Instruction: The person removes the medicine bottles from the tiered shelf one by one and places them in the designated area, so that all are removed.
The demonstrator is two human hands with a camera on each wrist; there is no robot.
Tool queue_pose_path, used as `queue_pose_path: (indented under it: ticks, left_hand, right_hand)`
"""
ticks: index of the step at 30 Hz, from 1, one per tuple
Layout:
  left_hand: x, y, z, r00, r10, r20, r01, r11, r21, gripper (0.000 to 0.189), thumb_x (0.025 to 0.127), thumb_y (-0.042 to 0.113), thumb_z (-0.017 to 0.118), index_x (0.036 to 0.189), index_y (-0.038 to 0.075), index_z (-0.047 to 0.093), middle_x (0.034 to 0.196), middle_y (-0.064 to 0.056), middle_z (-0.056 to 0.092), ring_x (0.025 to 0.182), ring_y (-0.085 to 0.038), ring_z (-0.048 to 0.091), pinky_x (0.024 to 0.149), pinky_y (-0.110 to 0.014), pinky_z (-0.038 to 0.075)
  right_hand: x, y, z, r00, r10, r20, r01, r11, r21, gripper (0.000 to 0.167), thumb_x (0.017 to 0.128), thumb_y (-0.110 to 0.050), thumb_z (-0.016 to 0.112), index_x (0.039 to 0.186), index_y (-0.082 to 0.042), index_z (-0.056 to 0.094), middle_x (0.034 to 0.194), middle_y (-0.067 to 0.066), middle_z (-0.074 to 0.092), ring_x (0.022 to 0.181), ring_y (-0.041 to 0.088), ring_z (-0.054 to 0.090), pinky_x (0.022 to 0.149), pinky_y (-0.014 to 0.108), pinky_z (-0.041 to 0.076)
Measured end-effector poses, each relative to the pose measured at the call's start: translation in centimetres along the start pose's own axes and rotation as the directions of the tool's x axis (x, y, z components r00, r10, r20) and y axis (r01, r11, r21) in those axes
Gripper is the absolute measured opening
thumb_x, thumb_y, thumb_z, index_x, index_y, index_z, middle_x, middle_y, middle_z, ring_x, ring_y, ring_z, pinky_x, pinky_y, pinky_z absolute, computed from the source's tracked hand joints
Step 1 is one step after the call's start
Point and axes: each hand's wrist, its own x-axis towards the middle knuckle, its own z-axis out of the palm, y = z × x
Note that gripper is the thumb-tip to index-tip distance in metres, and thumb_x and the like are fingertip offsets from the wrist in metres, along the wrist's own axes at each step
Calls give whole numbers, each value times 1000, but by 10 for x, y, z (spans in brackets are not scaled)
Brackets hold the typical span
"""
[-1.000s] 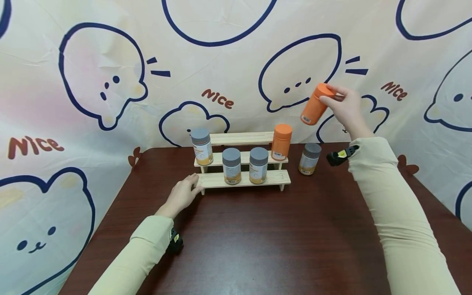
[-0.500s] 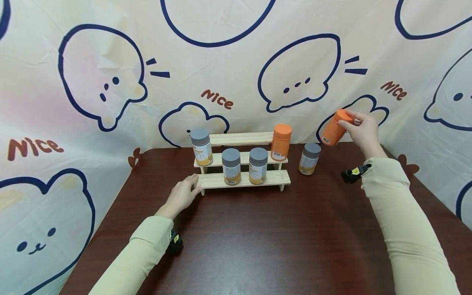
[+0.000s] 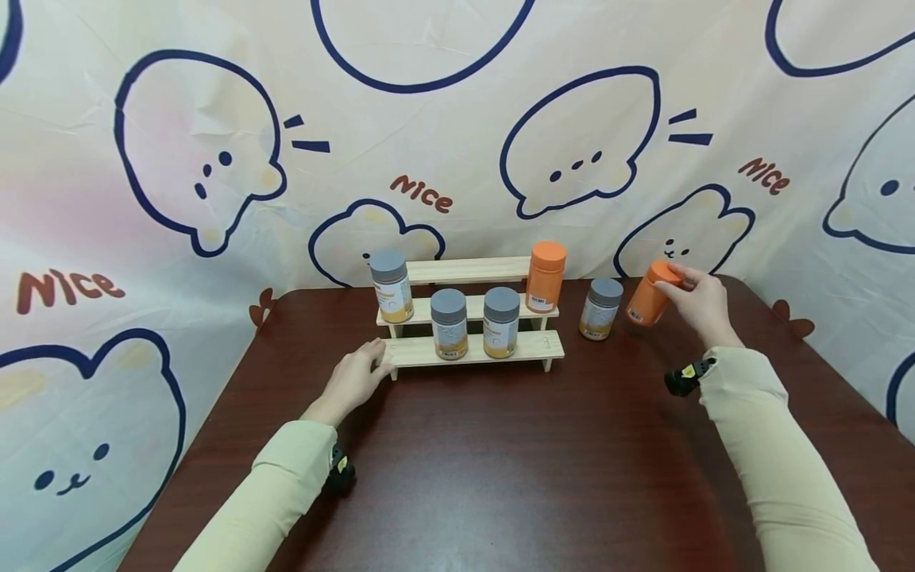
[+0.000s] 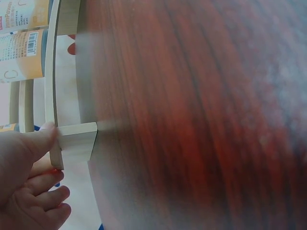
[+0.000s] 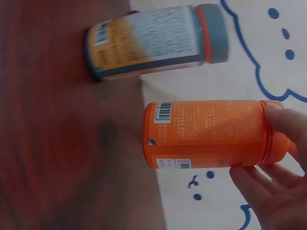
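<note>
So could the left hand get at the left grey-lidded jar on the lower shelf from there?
Likely yes: nothing stands between the left hand and that grey-lidded jar, though it would first have to release the end of the lower shelf.

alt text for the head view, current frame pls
A person's right hand holds a tilted orange bottle just right of a grey-capped bottle standing on a dark table. The left hand grips the left end of the bottom shelf of a wooden rack. The rack holds three more grey-capped bottles and another orange bottle.
</note>
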Motion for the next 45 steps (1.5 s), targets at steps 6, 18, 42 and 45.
queue_pose_path:
  ticks: [6, 18, 42, 45]
  left_hand:
    - [0, 0, 0, 1000, 7, -17, -7, 1000, -8, 17, 90, 16, 61, 90, 0, 58, 134, -25, 42, 125, -38, 37, 98, -51, 32]
    - [1, 0, 0, 1000, 0, -12, 0, 1000, -12, 17, 90, 17, 61, 88, 1, 57, 135, -25, 42, 125, -38, 37, 98, -52, 32]
    - [0, -1, 2, 1000, 9, -19, -9, 1000, -7, 19, 90, 18, 61, 80, 4, 53, 134, -25, 43, 125, -38, 37, 97, -52, 33]
    - [0, 0, 2, 1000, 16, -25, -16, 1000, -12, 27, 90, 18, 61, 71, 8, 44, 133, -25, 43, 125, -38, 38, 97, -52, 34]
  right_hand:
    - [-2, 12, 8, 996, -78, 36, 80, 996, -48, 58, 91, -33, 57, 137, -2, 42, 137, 23, 40, 117, 40, 44, 91, 50, 41]
    - [-5, 27, 16, 991, -121, 58, 125, 989, -80, 56, 91, -31, 58, 135, 0, 44, 135, 25, 41, 116, 41, 42, 90, 52, 40]
    - [-6, 2, 10, 987, -161, 17, 161, 986, -35, 64, 88, -38, 60, 139, -4, 40, 142, 20, 33, 125, 40, 35, 95, 52, 35]
    - [-4, -11, 8, 981, -191, -7, 191, 980, -60, 63, 88, -38, 60, 139, -7, 41, 143, 19, 33, 123, 41, 36, 94, 54, 35]
